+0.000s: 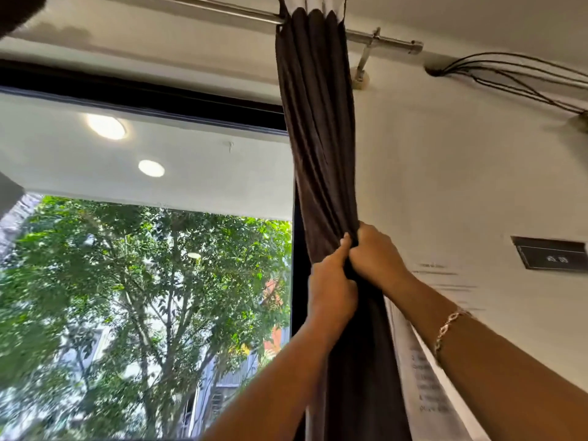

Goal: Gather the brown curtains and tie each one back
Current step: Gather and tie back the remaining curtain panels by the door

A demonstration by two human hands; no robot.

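Observation:
A dark brown curtain (318,128) hangs bunched into narrow folds from a metal rod (385,39) at the window's right edge. Both hands are raised to it at mid height. My left hand (331,288) grips the gathered folds from the left, thumb pointing up along the cloth. My right hand (375,253) grips the same bundle from the right, touching the left hand; a bracelet shows on that wrist. Below the hands the curtain falls straight down out of view. No tie-back is visible.
A large window (143,281) with trees outside fills the left. The white wall (461,173) on the right carries a dark plaque (552,253), printed paper sheets (426,386) and a bundle of cables (515,71) near the ceiling. The rod bracket (366,58) sits just right of the curtain.

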